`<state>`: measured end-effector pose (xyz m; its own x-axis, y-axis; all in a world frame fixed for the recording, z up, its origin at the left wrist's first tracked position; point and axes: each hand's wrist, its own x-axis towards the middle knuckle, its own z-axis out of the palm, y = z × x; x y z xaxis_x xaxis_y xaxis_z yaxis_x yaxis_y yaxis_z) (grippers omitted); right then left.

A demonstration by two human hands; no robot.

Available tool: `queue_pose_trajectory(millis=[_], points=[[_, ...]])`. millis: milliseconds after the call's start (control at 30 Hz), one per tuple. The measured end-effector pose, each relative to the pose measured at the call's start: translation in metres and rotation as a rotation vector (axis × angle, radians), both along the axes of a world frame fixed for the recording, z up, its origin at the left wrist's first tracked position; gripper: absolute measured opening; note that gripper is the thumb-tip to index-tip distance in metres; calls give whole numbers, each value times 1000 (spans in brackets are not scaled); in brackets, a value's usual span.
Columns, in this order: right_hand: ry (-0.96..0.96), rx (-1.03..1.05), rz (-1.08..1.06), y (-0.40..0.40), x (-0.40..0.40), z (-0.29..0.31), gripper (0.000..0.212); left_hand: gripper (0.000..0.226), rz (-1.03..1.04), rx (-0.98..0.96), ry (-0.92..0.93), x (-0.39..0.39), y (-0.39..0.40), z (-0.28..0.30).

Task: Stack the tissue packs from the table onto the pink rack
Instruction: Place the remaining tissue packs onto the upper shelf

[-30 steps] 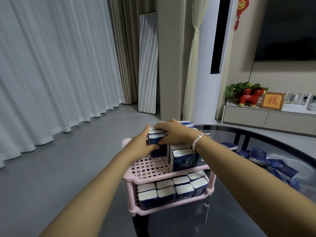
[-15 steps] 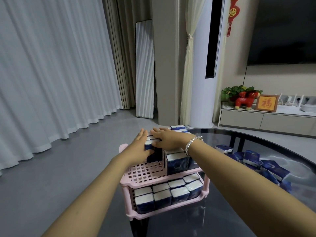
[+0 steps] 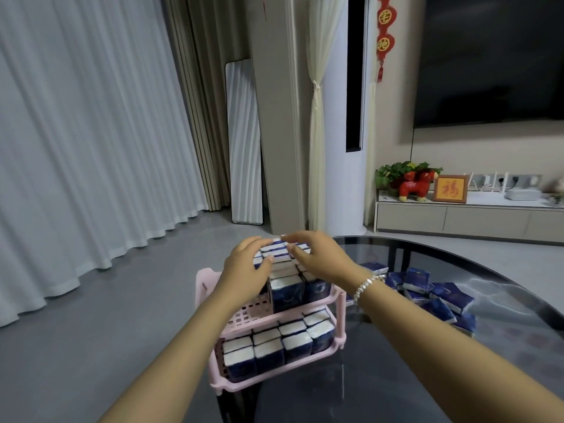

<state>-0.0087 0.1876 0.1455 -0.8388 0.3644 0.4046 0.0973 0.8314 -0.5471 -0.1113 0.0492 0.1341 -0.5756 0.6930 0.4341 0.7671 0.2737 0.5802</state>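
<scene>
The left hand [image 3: 248, 271] and right hand [image 3: 317, 257] are cupping the packs [image 3: 276, 254] stacked on the rack [image 3: 305, 309], fingers curling round them from both sides.

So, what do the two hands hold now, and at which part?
Both the left hand and right hand grip the top-shelf tissue packs by their sides.
</scene>
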Motion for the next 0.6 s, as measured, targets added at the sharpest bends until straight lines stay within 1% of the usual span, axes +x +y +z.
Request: queue_pose_trajectory(millis=[67,133,233,333,433,533,600], points=[[65,-42,-39,4,25,-1,30,27,-30,77,38,19,8,0],[107,-73,-75,11,49,-5,28,24,-70,146,34,41,19,-1],[152,-138,-150,24,83,-17,24,25,-134,177,27,75,39,-5],[144,-178,-235,42,113,-37,23,24,-217,156,-8,107,62,-16],[120,-210,-305,65,134,-64,22,23,-256,120,-44,126,92,-38],[76,-210,-397,90,148,-94,22,26,-248,11,-110,133,125,-70],[14,-162,-489,108,152,-116,23,30,-223,-67,-163,134,146,-91]])
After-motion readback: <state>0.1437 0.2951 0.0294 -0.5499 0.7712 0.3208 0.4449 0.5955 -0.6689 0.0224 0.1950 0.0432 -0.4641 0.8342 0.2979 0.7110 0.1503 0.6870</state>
